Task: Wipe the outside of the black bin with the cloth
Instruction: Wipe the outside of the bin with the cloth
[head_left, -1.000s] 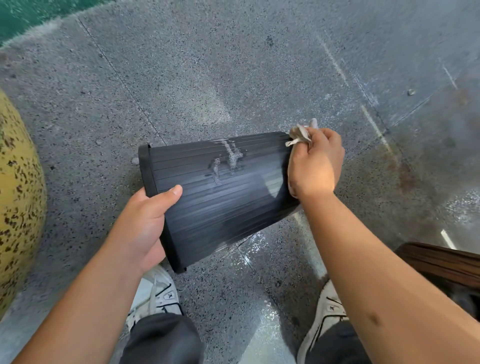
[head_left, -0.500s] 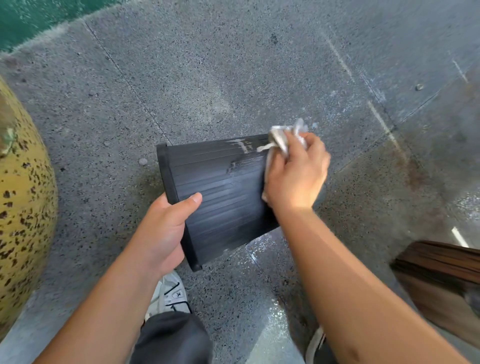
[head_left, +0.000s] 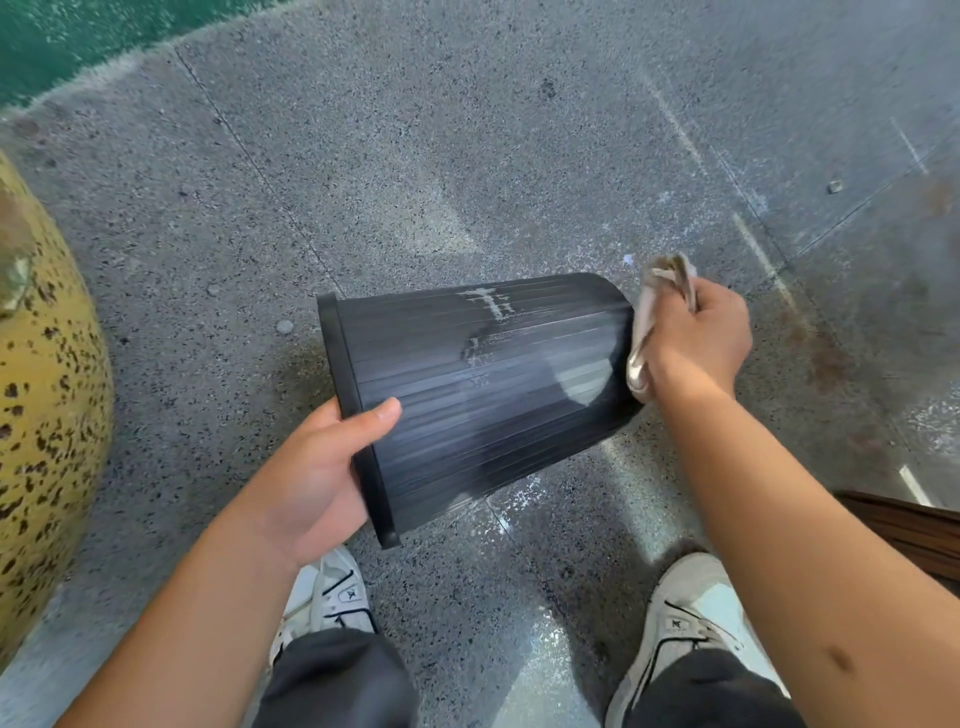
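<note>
Lying on its side in the air over the floor (head_left: 467, 156), the bin (head_left: 483, 384) is being held near the middle of the view, its open rim pointing toward nine o'clock and its closed base toward three o'clock. That tilt is putting the ribbed wall face-up, presumably so the cloth can run along it. A pale, streaky smear is sitting on the wall toward twelve o'clock, and it looks like the part needing more work. The left hand (head_left: 317, 478) is clamping the rim at about eight o'clock of the bin, thumb lying on the outer wall and the other fingers out of sight, probably curled inside; this is steadying the bin against the rubbing. The right hand (head_left: 696, 343) is closing tightly around a bunched cloth (head_left: 644, 332) and pressing it against the base end at three o'clock. Two pale shoes (head_left: 332, 597) are showing at six o'clock, well below the bin. A speckled yellow thing (head_left: 47, 405) is bulging in at nine o'clock, well apart.
</note>
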